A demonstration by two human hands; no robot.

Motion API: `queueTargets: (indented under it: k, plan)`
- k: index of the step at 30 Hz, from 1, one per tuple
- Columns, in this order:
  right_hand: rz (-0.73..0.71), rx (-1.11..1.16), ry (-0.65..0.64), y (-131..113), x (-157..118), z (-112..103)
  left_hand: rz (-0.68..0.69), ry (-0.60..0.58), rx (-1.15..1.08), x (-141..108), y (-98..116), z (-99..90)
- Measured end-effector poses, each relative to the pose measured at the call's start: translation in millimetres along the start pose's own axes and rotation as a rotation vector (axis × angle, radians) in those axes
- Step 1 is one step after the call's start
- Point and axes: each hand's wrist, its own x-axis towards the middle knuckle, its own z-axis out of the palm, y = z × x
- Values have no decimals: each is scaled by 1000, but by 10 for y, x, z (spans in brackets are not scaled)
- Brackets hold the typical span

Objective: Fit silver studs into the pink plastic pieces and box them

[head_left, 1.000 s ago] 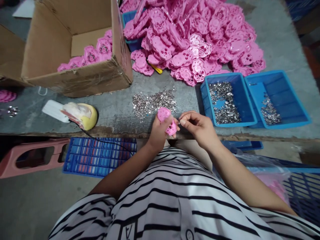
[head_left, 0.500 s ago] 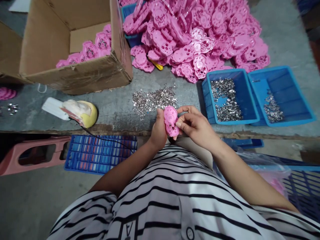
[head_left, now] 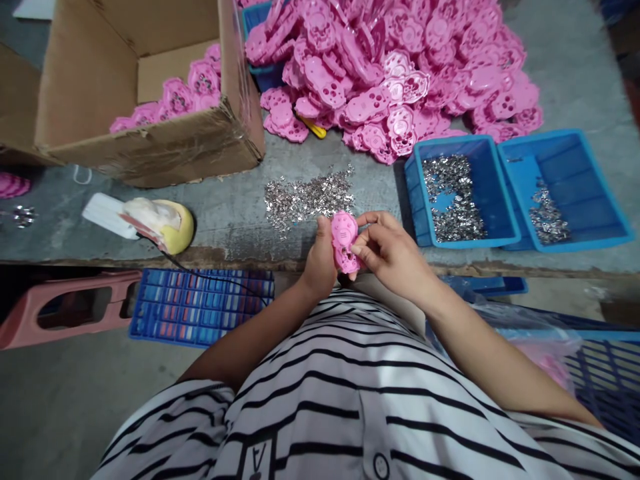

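A pink plastic casing with small holes is held upright near the table's front edge. My left hand is closed around its left side, thumb along the edge. At its lower right, my right hand has thumb and forefinger pinched together against the casing; whatever lies between those fingertips is too small to make out. Just beyond my hands, small shiny metal pieces are spread on the table. A large heap of similar pink casings lies farther back.
Two blue bins with metal pieces stand at the right. A cardboard box holding pink parts is at the left. In front of it lies a yellow-and-white corded device. A blue crate sits below the table edge.
The casing and my left hand have shifted slightly to the right. My right fingertips stay at the casing's lower right.
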Motion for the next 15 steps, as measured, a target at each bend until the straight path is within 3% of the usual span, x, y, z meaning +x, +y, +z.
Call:
queueTargets:
  k: [4, 6, 9, 11, 13, 15]
  plan:
    - [-11, -88, 90, 20, -67, 90, -59, -64, -37, -15, 39, 33]
    - [9, -102, 128, 69, -52, 22, -86, -99, -38, -16, 44, 23]
    - [89, -165, 374, 204, 64, -283, -103, -170, -18, -12, 37, -14]
    - [224, -351, 530, 314, 174, -543, -101, -213, -6, -10, 31, -37]
    - [424, -626, 408, 410, 271, -750, -104, -223, -14, -11, 28, -51]
    - [579, -849, 100, 472, 328, -856, -116, -216, -27, -14, 28, -56]
